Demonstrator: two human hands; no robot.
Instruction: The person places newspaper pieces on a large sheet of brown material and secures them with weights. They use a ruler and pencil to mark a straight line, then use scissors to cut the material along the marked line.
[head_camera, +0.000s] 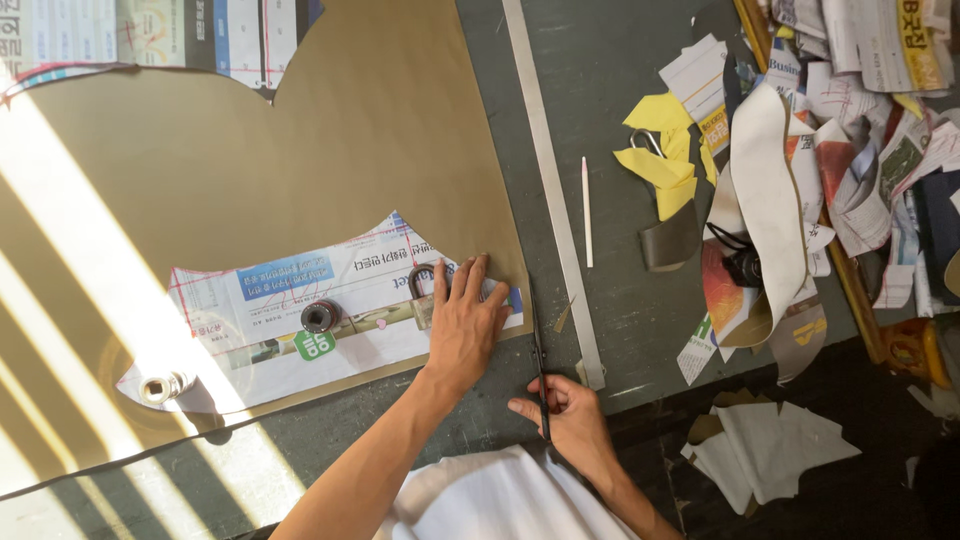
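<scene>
Across the dark table (640, 210) lies a big sheet of tan material (250, 170), its top and left running out of view, so its full shape cannot be told. Bands of sunlight cross its left part and wash out the surface there. On the sheet lies a paper pattern (300, 300) cut from printed newsprint, weighted by a round metal weight (320, 317), a small metal ring (160, 387) near its left tip, and a padlock (420, 292) half covered by the left hand (465, 325). That hand lies flat, fingers spread and pressed down on the pattern's right end, just beside the sheet's right edge.

A long metal ruler (553, 190) runs down the table beside that edge, its upper end cut off by the frame. The right hand (572, 425) is closed around the handles of a pair of scissors (540, 370); the thin blades point up along the sheet's edge, and whether they are parted is hard to make out. The grips are hidden inside the fist.

At the right, a heap of paper and fabric scraps (850, 140) covers the table's far edge; yellow scraps (665, 150) and a broad pale strip (770, 190) lie in it, and a dark object under the strip is too buried to tell. A white pencil (586, 210) lies between ruler and heap. More pale offcuts (760, 445) lie on the floor below.
</scene>
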